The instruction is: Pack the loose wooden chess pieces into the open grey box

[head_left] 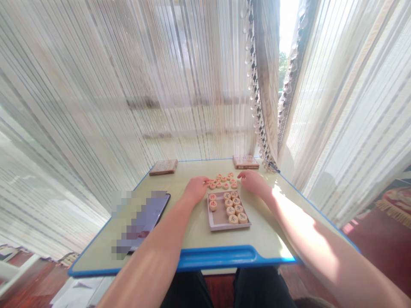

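Note:
Several round wooden chess pieces [222, 181] with red markings lie loose on the pale table. My left hand [195, 188] rests at the left end of this cluster, fingers curled against a piece. My right hand [252, 180] lies at the right end, fingers bent down near the pieces; I cannot make out whether it holds one. Just in front of both hands sits a shallow grey tray [219, 218] with several more pieces [234, 206], some red, some black.
The table [192, 239] has a blue rim with a groove at its near edge. A dark phone [149, 218] lies at the left. Two flat wooden box halves [163, 167] [245, 161] rest at the far edge. Sheer curtains hang all round.

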### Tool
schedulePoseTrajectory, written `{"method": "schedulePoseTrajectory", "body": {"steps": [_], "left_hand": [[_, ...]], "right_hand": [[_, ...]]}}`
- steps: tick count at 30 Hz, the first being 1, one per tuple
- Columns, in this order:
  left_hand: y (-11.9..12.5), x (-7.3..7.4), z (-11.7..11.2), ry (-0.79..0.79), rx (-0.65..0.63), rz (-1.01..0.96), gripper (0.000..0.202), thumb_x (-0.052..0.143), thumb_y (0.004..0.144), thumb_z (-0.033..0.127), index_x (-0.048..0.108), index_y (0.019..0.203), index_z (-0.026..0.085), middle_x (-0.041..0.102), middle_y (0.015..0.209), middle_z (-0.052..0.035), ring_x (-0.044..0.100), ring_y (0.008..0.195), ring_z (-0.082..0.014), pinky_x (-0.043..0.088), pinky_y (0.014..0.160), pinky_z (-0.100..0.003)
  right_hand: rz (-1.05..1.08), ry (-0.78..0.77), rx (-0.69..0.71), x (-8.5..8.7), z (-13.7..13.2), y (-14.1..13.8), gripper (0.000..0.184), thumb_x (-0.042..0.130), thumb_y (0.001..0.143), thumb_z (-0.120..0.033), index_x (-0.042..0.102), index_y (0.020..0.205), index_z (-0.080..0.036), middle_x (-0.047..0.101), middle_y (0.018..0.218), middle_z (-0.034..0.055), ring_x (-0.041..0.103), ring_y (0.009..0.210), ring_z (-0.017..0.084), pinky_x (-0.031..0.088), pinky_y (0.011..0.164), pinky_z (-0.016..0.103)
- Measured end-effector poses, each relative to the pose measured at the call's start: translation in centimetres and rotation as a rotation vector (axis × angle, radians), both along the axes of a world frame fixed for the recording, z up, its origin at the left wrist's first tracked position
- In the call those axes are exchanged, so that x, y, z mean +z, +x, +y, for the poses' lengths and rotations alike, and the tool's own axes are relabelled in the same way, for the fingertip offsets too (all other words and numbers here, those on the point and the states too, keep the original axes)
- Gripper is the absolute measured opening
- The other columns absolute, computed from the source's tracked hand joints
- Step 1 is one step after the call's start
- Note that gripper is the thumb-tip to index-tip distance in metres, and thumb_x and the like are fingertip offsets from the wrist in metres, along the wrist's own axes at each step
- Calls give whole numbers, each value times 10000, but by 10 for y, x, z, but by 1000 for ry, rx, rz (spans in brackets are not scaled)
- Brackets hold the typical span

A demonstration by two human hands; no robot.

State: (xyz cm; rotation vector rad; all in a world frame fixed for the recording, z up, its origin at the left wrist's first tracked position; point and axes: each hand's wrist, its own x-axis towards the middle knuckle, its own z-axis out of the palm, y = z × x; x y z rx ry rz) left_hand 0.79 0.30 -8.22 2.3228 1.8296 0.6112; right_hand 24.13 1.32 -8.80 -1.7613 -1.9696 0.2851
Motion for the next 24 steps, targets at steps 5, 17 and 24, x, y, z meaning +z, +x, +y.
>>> {"method": "schedulePoseTrajectory", "body": {"steps": [5, 17, 24], "left_hand": [[-2, -1, 1, 28, 3, 20, 286, 494, 802, 264, 658, 1025, 193, 670, 1061, -48, 592, 988, -196, 437, 883, -280], [-2, 1, -2, 37, 54, 80, 317, 480, 789, 303, 653, 1032, 197, 663, 1051, -69, 583, 988, -198, 429, 873, -273], [0, 1, -3, 28, 52, 90, 268, 486, 780, 305, 669, 955, 214, 677, 996, -57, 590, 944, -195, 435, 838, -266]], "right_hand": [[-27, 33, 97, 0, -4, -8, 354, 436, 736, -112, 687, 960, -221, 632, 1080, 73, 569, 934, 198, 399, 826, 284], [-72, 1, 65, 1, -4, -5, 294, 468, 743, -144, 674, 936, -226, 606, 1045, 65, 564, 873, 183, 392, 806, 278], [-43, 32, 72, 0, -5, -4, 260, 486, 801, -315, 654, 984, -240, 613, 1085, 85, 576, 893, 205, 404, 765, 287]]}}
